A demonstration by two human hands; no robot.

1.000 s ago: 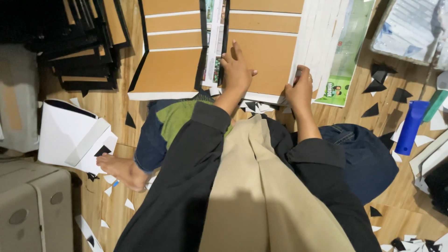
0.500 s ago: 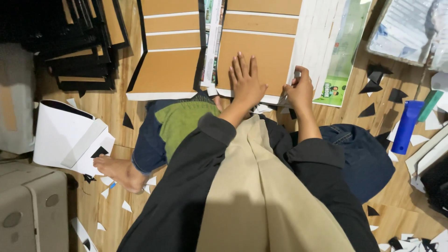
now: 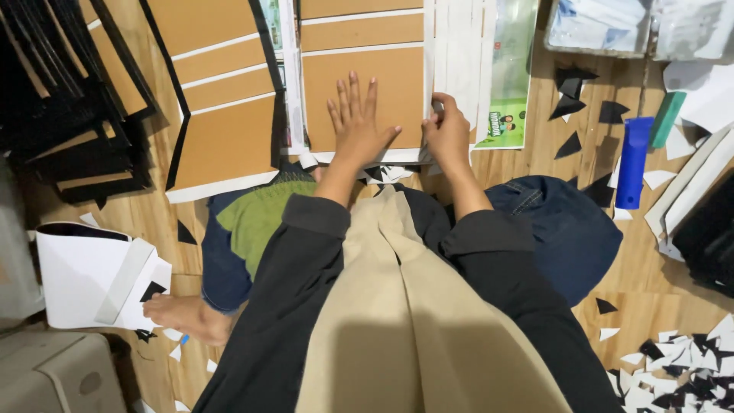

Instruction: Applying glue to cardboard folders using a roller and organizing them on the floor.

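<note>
Left hand flat on a brown board, right hand pinching its white edge.

The left hand [image 3: 358,128] lies open, fingers spread, palm down on the brown board panel [image 3: 363,98], seemingly to pin it against the floor. Just right of that panel, the right hand [image 3: 448,135] is closed, fingertips gripping the white paper strip [image 3: 460,69] along the panel's edge, apparently folding or pressing it. Both forearms reach straight forward from the body. Left of the panel lies a second board with black edging [image 3: 222,115]; further left, a stack of black frames [image 3: 73,115]. Well right of the panel lie a blue tool [image 3: 634,162] and black paper scraps [image 3: 581,107].
</note>
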